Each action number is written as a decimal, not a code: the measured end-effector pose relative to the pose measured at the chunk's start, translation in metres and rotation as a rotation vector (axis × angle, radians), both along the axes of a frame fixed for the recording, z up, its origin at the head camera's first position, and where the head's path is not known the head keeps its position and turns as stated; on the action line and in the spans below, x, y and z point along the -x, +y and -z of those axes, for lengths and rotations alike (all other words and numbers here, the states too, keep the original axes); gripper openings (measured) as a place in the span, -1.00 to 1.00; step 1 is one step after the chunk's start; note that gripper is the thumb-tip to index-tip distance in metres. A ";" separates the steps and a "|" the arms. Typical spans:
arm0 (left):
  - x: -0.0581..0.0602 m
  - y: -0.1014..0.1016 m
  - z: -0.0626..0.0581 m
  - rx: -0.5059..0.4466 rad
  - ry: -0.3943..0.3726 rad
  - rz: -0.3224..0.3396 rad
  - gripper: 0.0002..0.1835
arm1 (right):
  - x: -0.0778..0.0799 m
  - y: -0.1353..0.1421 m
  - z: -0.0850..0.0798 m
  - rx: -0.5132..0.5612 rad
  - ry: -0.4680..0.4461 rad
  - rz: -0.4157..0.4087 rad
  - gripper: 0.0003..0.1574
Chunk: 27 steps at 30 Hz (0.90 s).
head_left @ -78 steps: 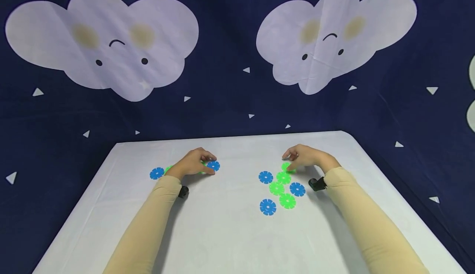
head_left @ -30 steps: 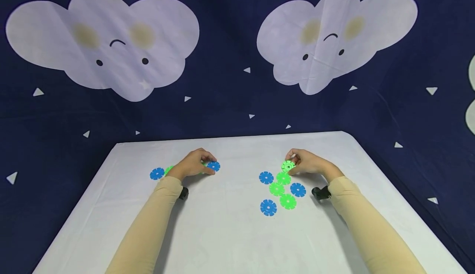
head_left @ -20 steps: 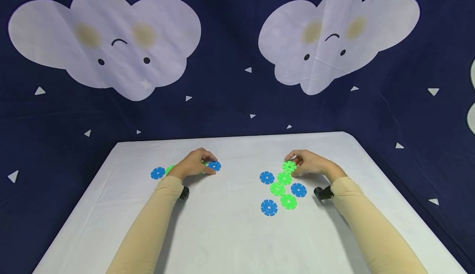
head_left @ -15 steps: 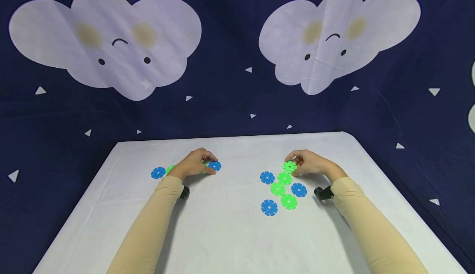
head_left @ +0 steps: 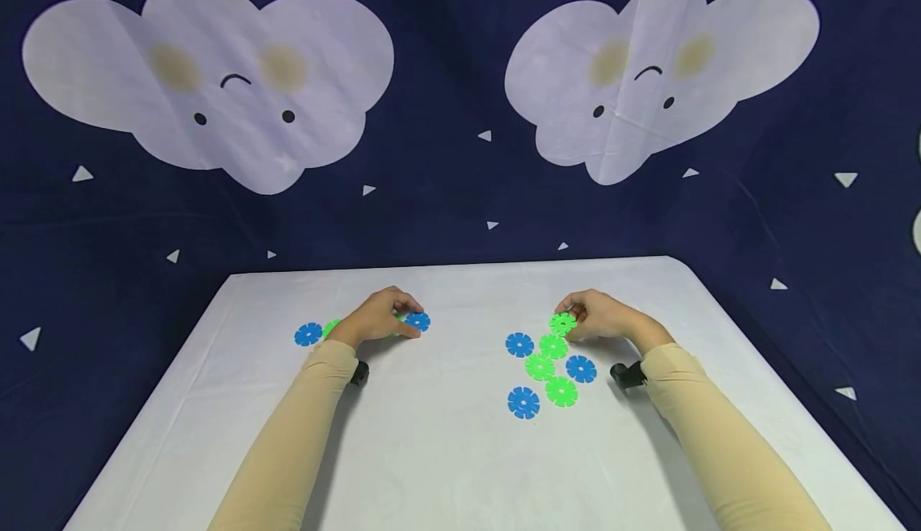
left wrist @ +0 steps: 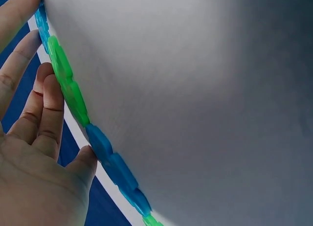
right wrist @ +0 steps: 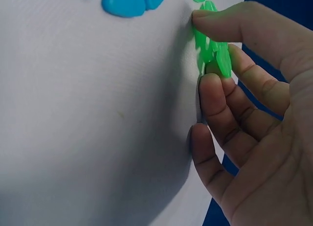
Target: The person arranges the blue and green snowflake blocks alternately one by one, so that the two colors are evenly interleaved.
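Nearest you, a loose blue notched disc (head_left: 524, 403) lies right of the white table's (head_left: 432, 467) middle, with other green and blue notched discs (head_left: 540, 367) beyond. Toward the far edge, your right hand (head_left: 604, 315) pinches a green notched disc (head_left: 563, 324), tilted between thumb and fingers; a light rim hold should suit it. Leftward, your left thumb and index finger flank the blue end disc (head_left: 417, 321) of a blue-green row (left wrist: 101, 142), seemingly gripping it; best held steady.

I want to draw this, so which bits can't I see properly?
Head view: leftmost green disc, partly hidden by the left hand.
Left wrist view: lowest green disc, cut off by the bottom edge.
Right wrist view: blue disc, cut off by the top edge; held green disc, partly covered by the right hand.
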<state>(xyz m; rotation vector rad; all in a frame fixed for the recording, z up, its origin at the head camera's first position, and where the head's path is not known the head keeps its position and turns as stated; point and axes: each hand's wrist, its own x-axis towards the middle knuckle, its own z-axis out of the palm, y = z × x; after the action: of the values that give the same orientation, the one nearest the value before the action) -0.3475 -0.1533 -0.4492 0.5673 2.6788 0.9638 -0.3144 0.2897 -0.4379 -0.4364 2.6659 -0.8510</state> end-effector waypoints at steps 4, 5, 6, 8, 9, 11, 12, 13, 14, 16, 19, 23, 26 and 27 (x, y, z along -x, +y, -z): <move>0.000 0.000 0.000 -0.004 -0.003 0.001 -0.56 | 0.002 -0.001 0.000 -0.020 0.007 0.017 -0.37; 0.000 0.000 0.001 -0.004 -0.003 0.002 -0.56 | 0.002 -0.001 0.000 -0.022 0.011 0.023 -0.38; 0.001 0.000 0.001 -0.006 -0.004 0.002 -0.56 | 0.003 -0.002 0.000 -0.026 0.016 0.028 -0.38; 0.000 0.000 0.000 -0.008 -0.006 0.001 -0.57 | 0.003 -0.002 -0.002 -0.026 0.035 0.028 -0.39; 0.000 0.000 0.000 -0.011 -0.007 0.000 -0.57 | 0.003 -0.003 -0.003 -0.027 0.046 0.028 -0.38; -0.001 -0.001 0.000 -0.018 -0.009 -0.002 -0.57 | 0.005 -0.005 -0.004 -0.020 0.064 0.028 -0.38; -0.001 -0.001 0.000 -0.019 -0.009 -0.002 -0.57 | 0.005 -0.007 -0.005 -0.017 0.072 0.024 -0.37; -0.001 -0.001 0.000 -0.020 -0.009 -0.001 -0.57 | 0.006 -0.008 -0.005 -0.013 0.078 0.022 -0.37; 0.000 -0.001 0.000 -0.021 -0.008 -0.001 -0.57 | 0.007 -0.010 -0.005 -0.009 0.081 0.026 -0.37; 0.000 -0.001 0.001 -0.022 -0.008 0.002 -0.58 | 0.010 -0.014 -0.005 0.000 0.086 0.023 -0.37; 0.001 -0.001 0.001 -0.026 -0.008 0.004 -0.58 | 0.014 -0.021 -0.006 0.012 0.093 0.013 -0.37; 0.002 -0.002 0.003 -0.039 -0.012 0.000 -0.58 | 0.017 -0.031 -0.008 0.032 0.096 0.005 -0.37; 0.002 -0.002 0.003 -0.045 -0.017 -0.006 -0.57 | 0.020 -0.040 -0.011 0.043 0.092 -0.001 -0.37; 0.002 -0.002 0.003 -0.044 -0.016 -0.007 -0.57 | 0.020 -0.043 -0.011 0.047 0.090 -0.001 -0.37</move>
<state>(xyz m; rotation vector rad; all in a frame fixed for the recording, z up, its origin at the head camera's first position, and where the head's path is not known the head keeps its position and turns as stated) -0.3491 -0.1558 -0.4527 0.5574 2.6526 1.0273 -0.3347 0.2465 -0.4265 -0.4980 2.7318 -0.9158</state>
